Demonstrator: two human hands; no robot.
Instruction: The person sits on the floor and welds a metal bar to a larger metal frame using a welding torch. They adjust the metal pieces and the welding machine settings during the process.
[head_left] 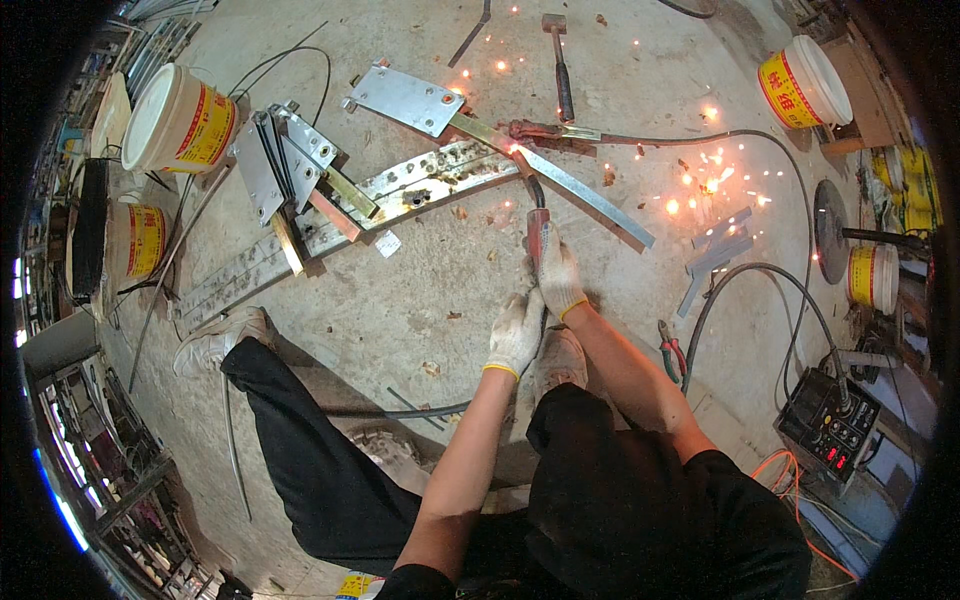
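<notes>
My right hand, in a white knit glove, is closed round the red handle of a welding torch. My left hand, gloved alike, is closed at the rear of the torch, by its cable, just below the right hand. The torch tip meets a flat metal bar at a bright glowing spot, and sparks fly off to the right. A bolted steel plate sits at the bar's upper left end. Beneath lies a scorched steel beam with holes. A ground clamp lies beside the weld spot.
Similar plate-and-bar pieces rest on the beam's left part. A hammer lies beyond; red-handled pliers and grey metal strips lie right. Buckets stand left, another bucket far right. Cables run to a welding machine.
</notes>
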